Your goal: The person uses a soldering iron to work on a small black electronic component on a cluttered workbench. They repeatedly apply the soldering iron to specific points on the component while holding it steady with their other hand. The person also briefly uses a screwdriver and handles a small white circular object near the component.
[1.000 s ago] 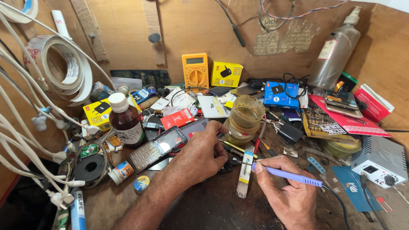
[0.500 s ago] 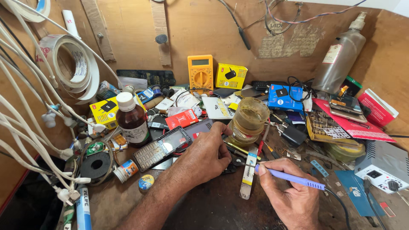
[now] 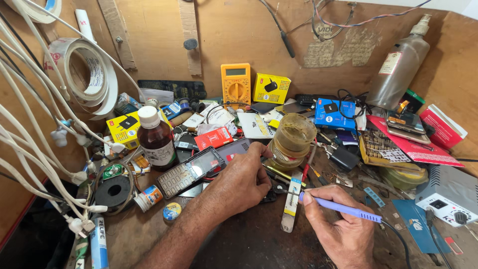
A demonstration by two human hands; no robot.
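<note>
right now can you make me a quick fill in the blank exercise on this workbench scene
1. The right hand holds a soldering iron with a ____ handle.
2. The multimeter leaning on the back board is ____ in colour.
3. The brown bottle has a ____ cap.
4. The left hand rests beside a keypad ____.

Missing words: purple; orange; white; phone

The left hand (image 3: 239,182) is covering whatever it is pressing on the bench (image 3: 249,244); the soldering iron (image 3: 338,208) tip is too small to make out. The picture's lower edge is cutting off the right hand (image 3: 343,234).
</note>
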